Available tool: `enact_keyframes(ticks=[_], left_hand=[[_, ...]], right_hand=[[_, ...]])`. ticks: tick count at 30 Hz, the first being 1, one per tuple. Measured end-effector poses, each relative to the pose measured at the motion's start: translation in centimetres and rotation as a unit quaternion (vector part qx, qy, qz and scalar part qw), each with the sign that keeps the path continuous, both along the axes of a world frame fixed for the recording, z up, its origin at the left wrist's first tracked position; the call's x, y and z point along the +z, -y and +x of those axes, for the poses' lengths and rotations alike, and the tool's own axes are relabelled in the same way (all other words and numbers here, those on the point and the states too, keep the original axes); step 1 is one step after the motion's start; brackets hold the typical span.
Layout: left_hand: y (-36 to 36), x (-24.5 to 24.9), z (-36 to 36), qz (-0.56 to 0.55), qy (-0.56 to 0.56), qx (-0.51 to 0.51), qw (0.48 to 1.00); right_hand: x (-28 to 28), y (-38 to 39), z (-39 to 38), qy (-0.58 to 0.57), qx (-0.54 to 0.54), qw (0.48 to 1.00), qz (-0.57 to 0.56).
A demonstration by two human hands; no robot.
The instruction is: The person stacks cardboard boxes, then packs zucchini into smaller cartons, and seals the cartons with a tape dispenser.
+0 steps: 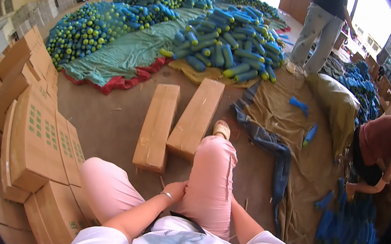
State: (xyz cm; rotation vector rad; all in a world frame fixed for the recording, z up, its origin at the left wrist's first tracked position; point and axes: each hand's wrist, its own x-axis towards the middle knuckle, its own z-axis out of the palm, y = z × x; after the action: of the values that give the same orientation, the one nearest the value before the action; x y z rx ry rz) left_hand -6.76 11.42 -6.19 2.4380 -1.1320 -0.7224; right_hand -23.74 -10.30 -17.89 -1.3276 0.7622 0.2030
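My left hand, with a bracelet at the wrist, rests against the inner side of my right leg just below the knee. Its fingers are hidden behind the leg. My right forearm reaches down the outer side of the same leg, which covers the hand. In front of my knees two long closed cardboard boxes lie side by side on the floor. My right foot in a light shoe is beside the right-hand box.
Stacked cartons with green print rise at my left. Ahead lie heaps of long green vegetables in blue sleeves. A brown cloth covers floor at right. One person stands behind it; another bends over blue sleeves.
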Motion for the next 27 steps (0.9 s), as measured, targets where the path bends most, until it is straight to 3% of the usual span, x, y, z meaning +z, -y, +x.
enact_keyframes(ticks=[2, 3, 5, 6, 7, 8, 9, 11, 12, 13, 14, 15, 16, 17, 18, 20, 22, 24, 25, 27], left_hand=[[-1.1, 1.1, 0.2, 0.022, -0.105, -0.016, 0.994], [-2.5, -0.3, 0.5, 0.025, -0.105, -0.014, 0.994], [-4.7, -4.6, 2.1, -0.092, -0.056, -0.059, 0.992], [-4.2, -4.8, 2.9, -0.183, -0.153, 0.121, 0.964], [-3.6, -4.8, 3.7, -0.266, -0.243, 0.294, 0.885], [-3.4, -5.5, 5.0, -0.268, -0.241, 0.293, 0.885], [-3.3, -6.6, 7.0, -0.319, -0.258, 0.378, 0.830], [-3.6, -8.6, 10.6, -0.405, -0.284, 0.531, 0.687], [-3.5, -8.8, 11.5, -0.439, -0.293, 0.599, 0.603], [-1.9, 0.0, 8.7, -0.280, -0.480, 0.567, 0.608], [-0.6, -1.9, 9.9, -0.173, -0.558, 0.539, 0.607], [0.7, -0.8, 10.0, -0.258, -0.612, 0.423, 0.616], [2.3, 1.3, 10.2, -0.335, -0.652, 0.298, 0.612], [3.4, 6.4, 9.7, -0.409, -0.697, 0.200, 0.554], [3.9, 12.6, 8.7, -0.477, -0.728, 0.101, 0.482], [2.7, 19.9, 8.7, -0.525, -0.696, -0.072, 0.485], [0.5, 23.3, 9.9, -0.528, -0.672, -0.245, 0.458], [-0.4, 23.2, 10.4, -0.515, -0.676, -0.316, 0.422], [-0.3, 22.5, 10.4, -0.509, -0.685, -0.334, 0.400], [0.5, 17.2, 9.9, -0.504, -0.747, -0.177, 0.395]], right_hand=[[2.1, 1.2, -1.9, 0.029, 0.011, 0.992, 0.119], [4.0, 0.4, -1.5, 0.036, 0.017, 0.982, 0.183], [4.1, 4.5, -4.9, -0.003, 0.042, 0.970, 0.239], [4.8, 5.9, -6.5, -0.020, -0.093, 0.980, 0.174], [5.2, 7.1, -8.1, -0.035, -0.227, 0.968, 0.105], [4.7, 8.3, -9.2, -0.049, -0.387, 0.920, 0.037], [3.9, 9.7, -10.4, -0.059, -0.535, 0.842, -0.032], [-2.2, 13.0, -14.2, -0.041, -0.635, 0.764, -0.110], [-3.1, 13.1, -13.1, -0.087, -0.599, 0.795, -0.052], [-3.6, 12.5, -11.9, -0.134, -0.558, 0.819, 0.007], [4.6, 9.4, -7.8, -0.196, -0.484, 0.852, 0.053], [-2.4, 12.4, -5.7, -0.115, -0.449, 0.873, 0.152], [0.3, 11.7, -2.3, 0.031, -0.344, 0.916, 0.205], [5.3, 11.1, 1.0, 0.164, -0.276, 0.906, 0.276], [14.1, 9.0, 3.6, 0.258, -0.232, 0.899, 0.269], [24.2, 8.6, 5.0, 0.475, -0.177, 0.814, 0.285], [30.1, 9.7, 3.5, 0.660, -0.011, 0.700, 0.274], [31.5, 11.5, 3.0, 0.745, 0.165, 0.571, 0.303], [31.3, 11.1, 2.9, 0.739, 0.132, 0.579, 0.319], [26.1, 10.8, 4.5, 0.658, 0.034, 0.662, 0.357]])
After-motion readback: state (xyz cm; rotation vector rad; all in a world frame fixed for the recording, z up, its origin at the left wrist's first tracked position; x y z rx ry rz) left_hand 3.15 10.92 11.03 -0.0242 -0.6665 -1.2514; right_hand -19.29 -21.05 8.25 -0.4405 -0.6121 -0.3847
